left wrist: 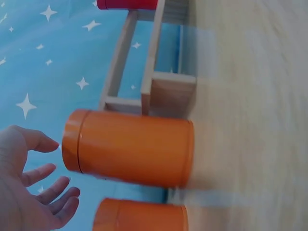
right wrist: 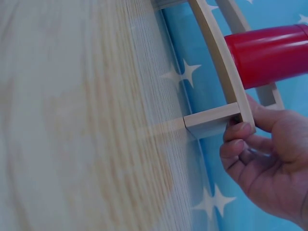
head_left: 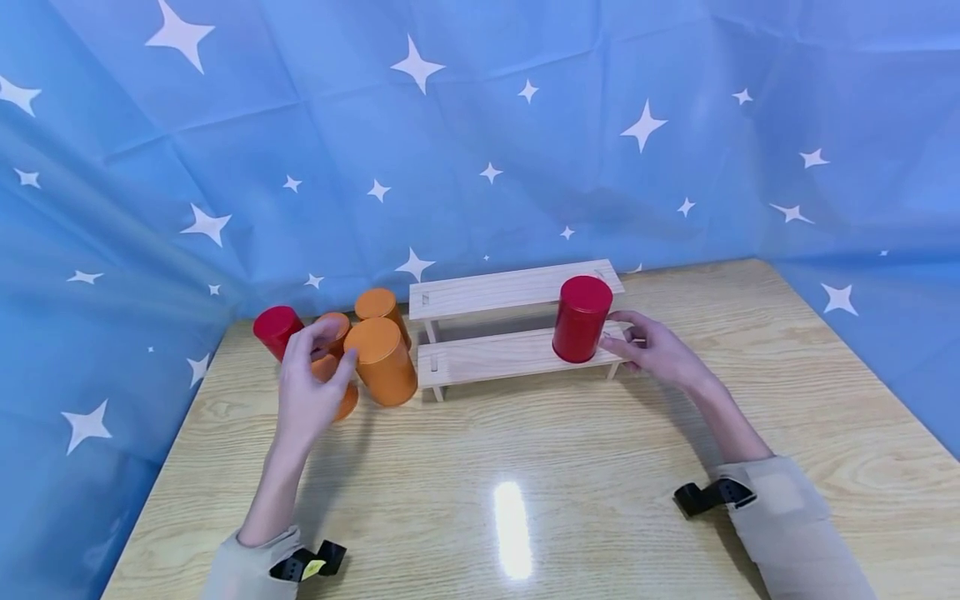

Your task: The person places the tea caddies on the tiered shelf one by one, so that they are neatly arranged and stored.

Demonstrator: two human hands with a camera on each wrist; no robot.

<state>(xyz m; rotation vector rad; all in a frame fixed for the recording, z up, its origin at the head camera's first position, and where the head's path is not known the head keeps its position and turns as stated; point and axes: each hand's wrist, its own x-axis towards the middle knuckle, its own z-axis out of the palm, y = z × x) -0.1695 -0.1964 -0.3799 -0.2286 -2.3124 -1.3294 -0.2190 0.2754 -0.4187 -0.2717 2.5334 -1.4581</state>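
Note:
A pale wooden two-step shelf (head_left: 495, 357) stands near the back of the table. On the right part of its lower step, a red canister (head_left: 581, 321) is upright. My right hand (head_left: 656, 346) pinches the right end of that lower step, with thumb and fingertips at the plank's end (right wrist: 248, 118) in the right wrist view. My left hand (head_left: 309, 387) hovers beside a large orange canister (head_left: 388, 371) left of the shelf. In the left wrist view, its fingers are spread and apart from the orange lid (left wrist: 71, 140), holding nothing.
Several more orange canisters, one at the back (head_left: 381, 305), crowd around the left hand. Another red canister (head_left: 277, 328) stands at the far left. A blue star-patterned cloth (head_left: 465, 125) hangs behind the wood-grain table (head_left: 435, 492).

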